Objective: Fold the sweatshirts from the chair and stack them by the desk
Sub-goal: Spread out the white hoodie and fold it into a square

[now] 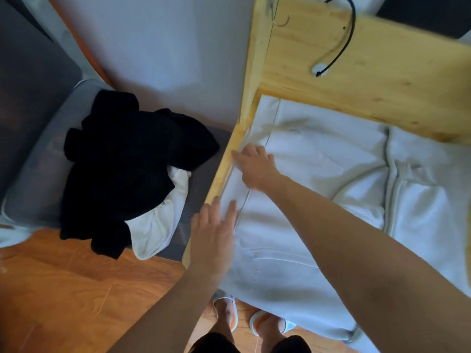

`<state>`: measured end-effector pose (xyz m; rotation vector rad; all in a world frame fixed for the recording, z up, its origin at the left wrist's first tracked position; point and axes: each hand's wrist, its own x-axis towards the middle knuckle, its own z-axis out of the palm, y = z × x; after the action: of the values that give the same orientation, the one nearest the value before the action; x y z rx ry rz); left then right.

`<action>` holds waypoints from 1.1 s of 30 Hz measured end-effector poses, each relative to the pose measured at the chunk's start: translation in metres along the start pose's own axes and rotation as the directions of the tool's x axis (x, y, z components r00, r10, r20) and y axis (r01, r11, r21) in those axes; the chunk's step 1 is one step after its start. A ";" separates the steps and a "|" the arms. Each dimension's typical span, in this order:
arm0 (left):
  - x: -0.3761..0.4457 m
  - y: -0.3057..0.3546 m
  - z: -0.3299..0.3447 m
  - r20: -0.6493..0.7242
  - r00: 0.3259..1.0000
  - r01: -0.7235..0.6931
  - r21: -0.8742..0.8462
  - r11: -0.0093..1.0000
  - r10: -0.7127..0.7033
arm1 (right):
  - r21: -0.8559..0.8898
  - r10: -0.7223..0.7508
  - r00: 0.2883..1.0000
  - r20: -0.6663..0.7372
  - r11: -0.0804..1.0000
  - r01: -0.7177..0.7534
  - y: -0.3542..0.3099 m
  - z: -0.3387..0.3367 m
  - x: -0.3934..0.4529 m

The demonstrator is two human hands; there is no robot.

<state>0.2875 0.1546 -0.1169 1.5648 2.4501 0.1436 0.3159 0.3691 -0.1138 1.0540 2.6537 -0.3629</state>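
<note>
White sweatshirt (pixel 318 159) lies spread on the desk (pixel 369 72); left hand (pixel 212 233) and right hand (pixel 254 166) press it flat-fingered near the desk's left edge, grasping nothing

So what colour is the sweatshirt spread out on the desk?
White. The sweatshirt lies spread on the desk, clearest in the head view.

A black cable (pixel 341 44) is curling across the wood up top, a metal hook (pixel 281 21) is hanging near it, and white slippers (pixel 267 324) are standing on the wooden floor (pixel 63 289)
</note>
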 end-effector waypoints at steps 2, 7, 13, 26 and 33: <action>0.004 0.003 0.004 0.008 0.996 -0.089 0.042 0.995 0.088 | 0.178 -0.038 0.999 -0.016 0.983 0.040 0.015 0.009 -0.002; 0.007 -0.015 0.018 -0.132 0.987 0.066 -0.186 0.980 -0.091 | 0.490 0.245 0.913 -0.326 0.870 -0.058 0.054 -0.005 0.020; 0.007 -0.017 0.017 -0.082 0.965 0.206 -0.338 0.918 -0.247 | 0.231 0.301 0.944 -0.138 0.936 -0.264 0.058 -0.043 0.076; 0.011 -0.022 -0.001 0.080 0.956 0.292 -0.320 0.901 -0.281 | 0.467 0.300 0.906 -0.297 0.874 -0.137 0.052 -0.020 0.083; 0.012 -0.020 -0.008 0.018 0.942 0.332 -0.199 0.922 -0.335 | -0.085 0.034 0.946 -0.321 0.994 -0.064 0.031 0.029 0.058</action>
<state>0.2625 0.1575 -0.1149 1.0510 2.5787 0.3314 0.3008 0.4184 -0.1646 1.2377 2.8830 -0.0567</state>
